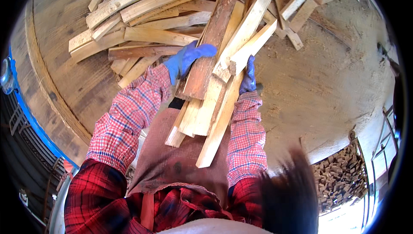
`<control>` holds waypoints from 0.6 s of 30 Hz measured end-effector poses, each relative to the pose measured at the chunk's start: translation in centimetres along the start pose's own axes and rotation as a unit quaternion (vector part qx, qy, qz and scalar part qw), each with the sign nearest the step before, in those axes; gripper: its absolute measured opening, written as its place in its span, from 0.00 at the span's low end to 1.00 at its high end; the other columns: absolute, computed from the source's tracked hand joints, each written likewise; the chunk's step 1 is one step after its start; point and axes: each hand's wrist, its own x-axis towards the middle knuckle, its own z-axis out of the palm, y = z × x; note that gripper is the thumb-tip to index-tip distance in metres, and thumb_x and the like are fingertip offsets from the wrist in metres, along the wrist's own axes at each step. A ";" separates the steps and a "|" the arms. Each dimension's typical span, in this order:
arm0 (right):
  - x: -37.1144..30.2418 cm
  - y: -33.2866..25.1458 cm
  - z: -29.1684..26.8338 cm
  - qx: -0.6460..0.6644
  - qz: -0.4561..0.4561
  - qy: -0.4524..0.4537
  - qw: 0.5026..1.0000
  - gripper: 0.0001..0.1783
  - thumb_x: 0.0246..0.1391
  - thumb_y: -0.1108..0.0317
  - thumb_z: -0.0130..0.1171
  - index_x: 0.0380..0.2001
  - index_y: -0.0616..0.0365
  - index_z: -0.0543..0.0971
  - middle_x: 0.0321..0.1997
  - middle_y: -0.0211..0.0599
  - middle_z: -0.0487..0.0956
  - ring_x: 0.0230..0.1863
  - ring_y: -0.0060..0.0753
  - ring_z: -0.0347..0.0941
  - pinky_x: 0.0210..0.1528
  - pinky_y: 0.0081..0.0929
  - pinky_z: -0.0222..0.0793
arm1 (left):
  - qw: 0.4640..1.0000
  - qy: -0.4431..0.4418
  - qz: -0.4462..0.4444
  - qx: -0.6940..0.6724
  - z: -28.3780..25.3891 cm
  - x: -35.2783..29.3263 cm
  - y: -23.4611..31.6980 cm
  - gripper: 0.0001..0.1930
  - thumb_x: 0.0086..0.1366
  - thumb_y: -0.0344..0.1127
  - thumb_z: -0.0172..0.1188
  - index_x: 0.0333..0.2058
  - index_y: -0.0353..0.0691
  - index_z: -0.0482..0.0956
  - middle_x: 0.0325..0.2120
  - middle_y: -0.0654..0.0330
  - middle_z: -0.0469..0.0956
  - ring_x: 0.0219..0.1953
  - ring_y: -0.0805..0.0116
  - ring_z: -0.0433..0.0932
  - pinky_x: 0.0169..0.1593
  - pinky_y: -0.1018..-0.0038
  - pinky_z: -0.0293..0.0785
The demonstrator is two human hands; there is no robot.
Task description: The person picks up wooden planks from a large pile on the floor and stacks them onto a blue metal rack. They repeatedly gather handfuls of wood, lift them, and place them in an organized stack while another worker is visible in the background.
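Note:
A loose bundle of split wood pieces lies lengthwise between my two hands, its near ends in front of the brown apron. My left hand, in a blue glove, is closed around the bundle's left side, with fingers over a bark-covered slab. On the right side, my right hand, also gloved in blue, presses against the pieces; most of its fingers are hidden beneath or behind the wood. One pale piece slants across the top of the bundle. Checked sleeve covers reach up both forearms.
A heap of long wood strips lies beyond my hands, mostly left. Crossed pieces lie at the far right. A wooden ridge and a blue rail run along the left. Stacked wood stands at the lower right.

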 end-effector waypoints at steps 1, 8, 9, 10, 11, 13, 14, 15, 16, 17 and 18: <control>-1.4 0.3 -1.9 -0.007 -0.004 0.004 1.000 0.36 0.55 0.48 0.52 0.58 0.61 0.61 0.57 0.37 0.67 0.56 0.34 0.64 0.59 0.28 0.60 | 1.000 -0.003 0.000 -0.003 1.5 -1.4 -1.0 0.36 0.50 0.41 0.63 0.55 0.32 0.60 0.44 0.51 0.72 0.42 0.64 0.75 0.43 0.69 0.75; -14.3 -0.1 -12.4 0.078 0.068 0.036 0.994 0.33 0.54 0.49 0.54 0.57 0.58 0.63 0.53 0.36 0.70 0.53 0.35 0.67 0.56 0.31 0.64 | 0.995 -0.075 -0.051 -0.045 9.2 -7.9 -11.3 0.35 0.51 0.41 0.62 0.54 0.30 0.60 0.45 0.50 0.72 0.43 0.61 0.76 0.46 0.68 0.74; -15.8 0.0 -13.4 0.086 0.071 0.038 0.993 0.34 0.54 0.48 0.54 0.57 0.58 0.63 0.53 0.37 0.70 0.53 0.35 0.68 0.56 0.31 0.64 | 0.991 -0.105 -0.065 -0.054 10.1 -8.3 -12.3 0.35 0.51 0.42 0.61 0.54 0.30 0.61 0.45 0.50 0.72 0.43 0.61 0.76 0.46 0.68 0.74; -17.2 0.2 -14.3 0.094 0.074 0.040 0.992 0.34 0.53 0.48 0.54 0.57 0.58 0.62 0.53 0.37 0.70 0.53 0.36 0.68 0.56 0.32 0.64 | 0.993 -0.089 -0.071 -0.035 11.1 -9.1 -13.1 0.34 0.52 0.42 0.60 0.53 0.28 0.61 0.45 0.49 0.72 0.43 0.61 0.76 0.47 0.68 0.74; -18.8 1.0 -15.4 0.104 0.088 0.045 0.990 0.35 0.53 0.47 0.54 0.57 0.58 0.62 0.53 0.37 0.71 0.53 0.36 0.68 0.57 0.32 0.64 | 0.992 -0.088 -0.089 -0.031 11.5 -9.4 -14.4 0.34 0.52 0.42 0.60 0.53 0.28 0.61 0.45 0.49 0.72 0.43 0.61 0.76 0.47 0.68 0.73; -21.1 2.6 -17.7 0.118 0.096 0.054 0.987 0.35 0.53 0.46 0.53 0.57 0.58 0.62 0.53 0.38 0.70 0.53 0.36 0.67 0.57 0.33 0.64 | 0.988 -0.080 -0.126 -0.026 12.1 -10.1 -17.1 0.35 0.52 0.43 0.61 0.54 0.28 0.61 0.45 0.49 0.72 0.43 0.61 0.76 0.48 0.68 0.73; -21.3 3.4 -18.6 0.132 0.089 0.058 0.986 0.35 0.53 0.46 0.53 0.58 0.57 0.62 0.53 0.38 0.70 0.53 0.36 0.67 0.57 0.33 0.64 | 0.983 -0.115 -0.139 -0.028 12.4 -9.8 -17.4 0.34 0.53 0.43 0.61 0.55 0.31 0.61 0.45 0.51 0.72 0.43 0.62 0.75 0.48 0.69 0.73; -21.5 4.2 -19.6 0.146 0.083 0.063 0.984 0.35 0.53 0.46 0.53 0.58 0.56 0.62 0.53 0.38 0.70 0.53 0.36 0.68 0.57 0.33 0.64 | 0.986 -0.122 -0.117 -0.016 12.8 -9.3 -18.3 0.34 0.53 0.43 0.61 0.55 0.32 0.61 0.45 0.52 0.72 0.43 0.63 0.75 0.48 0.69 0.73; -21.8 4.9 -20.6 0.170 0.073 0.073 0.980 0.33 0.55 0.45 0.50 0.58 0.54 0.62 0.53 0.39 0.70 0.52 0.36 0.68 0.55 0.32 0.66 | 0.987 -0.127 -0.096 -0.005 13.2 -8.8 -19.3 0.33 0.54 0.44 0.60 0.55 0.33 0.61 0.45 0.53 0.73 0.43 0.63 0.75 0.48 0.69 0.73; -21.0 6.1 -22.3 0.283 0.072 -0.045 0.955 0.34 0.56 0.43 0.47 0.59 0.54 0.61 0.54 0.40 0.69 0.53 0.36 0.67 0.56 0.32 0.65 | 0.988 -0.131 -0.085 0.010 13.2 -8.1 -20.7 0.33 0.54 0.44 0.60 0.55 0.34 0.61 0.44 0.54 0.73 0.43 0.64 0.75 0.48 0.70 0.73; -19.6 6.1 -23.7 0.386 0.057 -0.162 0.906 0.35 0.56 0.42 0.44 0.59 0.54 0.60 0.55 0.41 0.68 0.54 0.36 0.66 0.56 0.31 0.64 | 0.984 -0.116 -0.117 0.067 15.1 -6.9 -19.7 0.30 0.57 0.49 0.57 0.54 0.37 0.64 0.43 0.56 0.74 0.41 0.66 0.75 0.45 0.72 0.73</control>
